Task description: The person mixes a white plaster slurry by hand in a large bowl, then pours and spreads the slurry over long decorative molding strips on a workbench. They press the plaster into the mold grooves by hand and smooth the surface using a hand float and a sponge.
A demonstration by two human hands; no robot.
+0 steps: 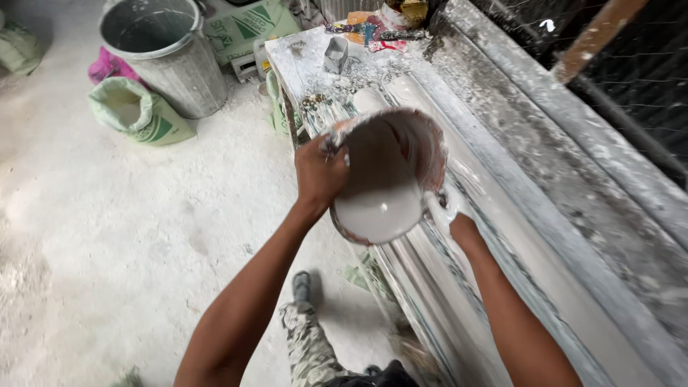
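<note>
My left hand [320, 170] grips the rim of a plaster-crusted bucket [423, 147] and holds it tilted over a long white mould [494, 236] on the workbench. Smooth white liquid plaster [380, 204] fills the lower part of the bucket. My right hand [448, 211], coated in white plaster, is at the bucket's lower lip, where the plaster meets the wet mould surface. The fingers are partly hidden behind the bucket and under the plaster.
A metal bin [168, 54] stands on the dusty floor at the upper left, with an open green-and-white sack [136, 111] beside it. The bench's far end [315, 57] carries a small cup and clutter. A grey ledge [573, 143] runs along the right. My foot [302, 287] is below.
</note>
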